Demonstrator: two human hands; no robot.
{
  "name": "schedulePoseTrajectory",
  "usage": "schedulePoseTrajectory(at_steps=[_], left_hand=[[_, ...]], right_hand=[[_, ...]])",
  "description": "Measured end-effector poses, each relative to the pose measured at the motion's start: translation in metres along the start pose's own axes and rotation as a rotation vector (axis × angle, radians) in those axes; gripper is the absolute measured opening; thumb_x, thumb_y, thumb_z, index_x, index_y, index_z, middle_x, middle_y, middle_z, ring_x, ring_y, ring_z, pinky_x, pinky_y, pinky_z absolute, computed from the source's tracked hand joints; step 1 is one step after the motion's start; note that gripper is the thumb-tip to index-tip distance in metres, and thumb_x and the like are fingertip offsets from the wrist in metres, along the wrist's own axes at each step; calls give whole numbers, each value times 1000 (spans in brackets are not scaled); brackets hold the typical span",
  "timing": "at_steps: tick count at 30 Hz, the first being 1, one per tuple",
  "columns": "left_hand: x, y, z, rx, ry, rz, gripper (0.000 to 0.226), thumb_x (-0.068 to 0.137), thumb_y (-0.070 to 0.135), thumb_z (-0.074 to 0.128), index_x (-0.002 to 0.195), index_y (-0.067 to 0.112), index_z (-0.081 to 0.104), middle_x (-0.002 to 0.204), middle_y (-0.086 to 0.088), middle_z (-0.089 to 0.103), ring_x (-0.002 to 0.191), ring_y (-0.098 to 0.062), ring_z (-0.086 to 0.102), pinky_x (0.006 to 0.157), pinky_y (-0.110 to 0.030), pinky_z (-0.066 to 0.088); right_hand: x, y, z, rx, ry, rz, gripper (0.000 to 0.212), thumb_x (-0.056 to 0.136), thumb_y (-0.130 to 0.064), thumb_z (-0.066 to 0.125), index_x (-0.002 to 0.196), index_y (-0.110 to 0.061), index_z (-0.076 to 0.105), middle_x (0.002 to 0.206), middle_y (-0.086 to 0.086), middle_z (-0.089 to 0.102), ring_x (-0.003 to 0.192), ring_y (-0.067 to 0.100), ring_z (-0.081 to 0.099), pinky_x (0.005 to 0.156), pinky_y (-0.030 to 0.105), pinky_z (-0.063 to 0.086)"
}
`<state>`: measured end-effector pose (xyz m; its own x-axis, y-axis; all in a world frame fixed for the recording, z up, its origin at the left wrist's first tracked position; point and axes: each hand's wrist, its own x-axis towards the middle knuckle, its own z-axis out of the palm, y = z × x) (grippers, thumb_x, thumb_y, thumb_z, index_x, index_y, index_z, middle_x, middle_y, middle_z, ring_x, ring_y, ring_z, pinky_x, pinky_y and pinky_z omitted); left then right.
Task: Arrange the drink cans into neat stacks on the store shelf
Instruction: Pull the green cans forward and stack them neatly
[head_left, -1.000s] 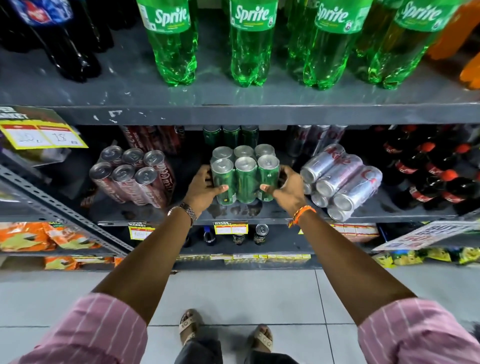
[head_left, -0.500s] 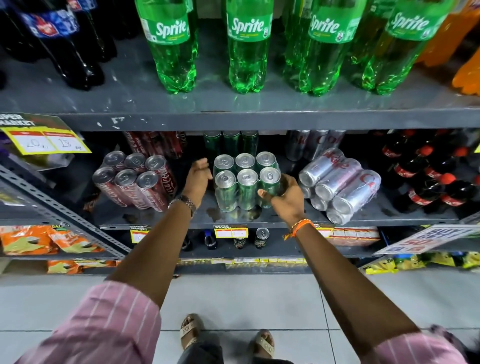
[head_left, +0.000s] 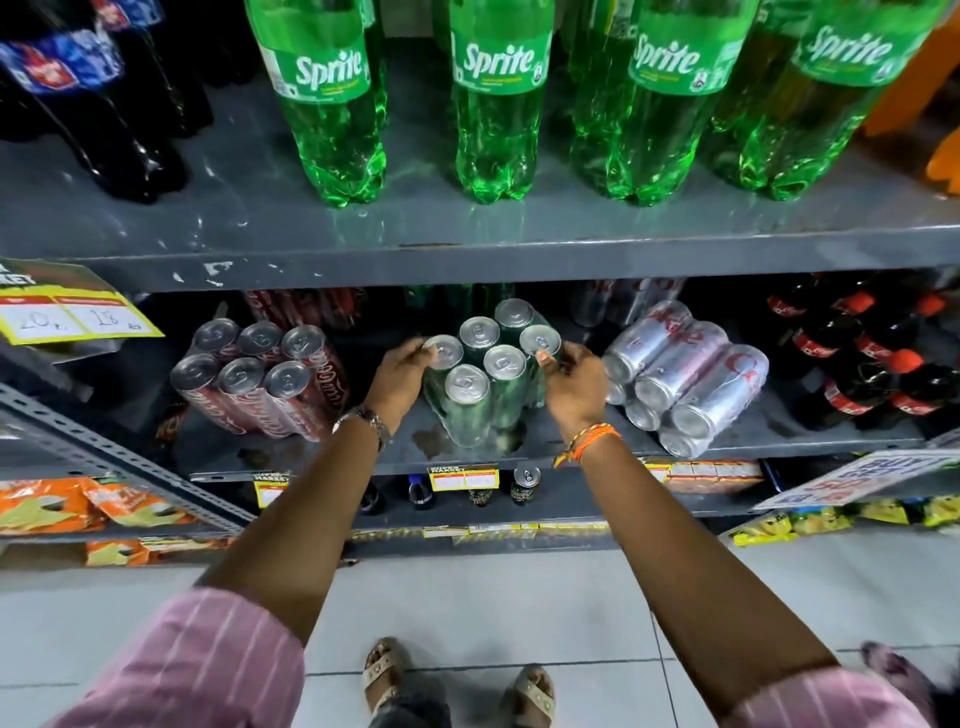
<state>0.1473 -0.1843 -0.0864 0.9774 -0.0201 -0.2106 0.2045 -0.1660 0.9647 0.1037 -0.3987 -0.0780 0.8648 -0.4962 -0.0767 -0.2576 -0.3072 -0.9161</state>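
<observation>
A shrink-wrapped pack of green cans (head_left: 480, 387) stands upright on the grey middle shelf (head_left: 540, 449), turned at an angle to the shelf edge. My left hand (head_left: 402, 371) grips its left side, fingers on the top of the back-left can. My right hand (head_left: 574, 382) holds the right side, thumb against the rim of a right-hand can. More green cans (head_left: 452, 301) stand in the dark behind the pack.
A pack of red cola cans (head_left: 260, 382) stands to the left and a silver can pack (head_left: 680, 376) lies on its side to the right. Dark cola bottles (head_left: 857, 374) fill the far right. Sprite bottles (head_left: 498, 104) line the shelf above. Small cans (head_left: 524, 483) sit below.
The green pack has been rotated from square-on to diagonal. My left hand moved from beside the pack onto its back-left can; my right hand shifted up its right side.
</observation>
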Motion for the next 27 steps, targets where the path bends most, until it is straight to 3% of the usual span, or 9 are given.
schedulePoseTrajectory(at_steps=[3, 7, 11, 15, 17, 20, 23, 27], left_hand=[[-26, -6, -3, 91, 31, 35, 36, 85, 30, 60, 111, 6, 69, 108, -14, 72, 98, -21, 63, 95, -41, 49], [-63, -11, 12, 130, 128, 46, 37, 80, 42, 64, 107, 18, 69, 99, -1, 74, 89, -13, 67, 83, -29, 52], [-65, -4, 14, 66, 150, -16, 31, 86, 32, 66, 109, 13, 70, 107, -8, 74, 90, -12, 63, 91, -34, 50], [-29, 24, 2, -49, 170, -12, 37, 90, 23, 63, 121, 3, 64, 122, -15, 67, 113, -22, 63, 107, -35, 45], [-1, 42, 4, 42, 75, 3, 42, 92, 25, 59, 128, 4, 60, 133, -13, 61, 126, -24, 56, 110, -30, 39], [34, 59, 21, 197, -97, 0, 47, 97, 29, 50, 139, 7, 50, 147, -10, 49, 136, -23, 45, 115, -28, 31], [57, 60, 39, 269, -187, 1, 45, 100, 29, 43, 140, 8, 47, 148, -10, 47, 134, -23, 45, 110, -28, 31], [71, 53, 44, 309, -197, -19, 38, 101, 25, 41, 132, 8, 54, 136, -11, 56, 117, -21, 52, 95, -25, 37]], right_hand=[[21, -10, 3, 24, -61, -8, 26, 90, -18, 69, 110, -1, 72, 108, 17, 76, 92, 16, 63, 93, 42, 55], [43, -22, 12, 22, -137, -9, 29, 90, -19, 70, 114, -4, 73, 110, 13, 75, 93, 12, 61, 89, 26, 51], [50, -27, 10, -19, -208, -20, 26, 92, -19, 68, 110, -1, 73, 110, 17, 75, 91, 12, 59, 89, 31, 51], [21, -14, -4, 71, -58, 13, 23, 93, -16, 65, 110, -2, 71, 108, 16, 75, 90, 11, 59, 78, 16, 42], [-12, -6, -1, 177, 14, 1, 24, 92, -15, 66, 112, -1, 67, 105, 16, 73, 89, 15, 61, 82, 21, 49], [-63, 2, 15, 189, -62, -60, 38, 88, -24, 71, 119, -9, 56, 116, 12, 63, 107, 28, 62, 101, 43, 51], [-91, 8, 27, 5, -110, -177, 57, 80, -38, 75, 129, -22, 50, 126, 4, 49, 117, 23, 51, 104, 35, 43], [-90, 8, 21, -114, -50, -308, 46, 84, -15, 72, 127, -26, 59, 122, 3, 50, 111, 26, 56, 100, 41, 50]])
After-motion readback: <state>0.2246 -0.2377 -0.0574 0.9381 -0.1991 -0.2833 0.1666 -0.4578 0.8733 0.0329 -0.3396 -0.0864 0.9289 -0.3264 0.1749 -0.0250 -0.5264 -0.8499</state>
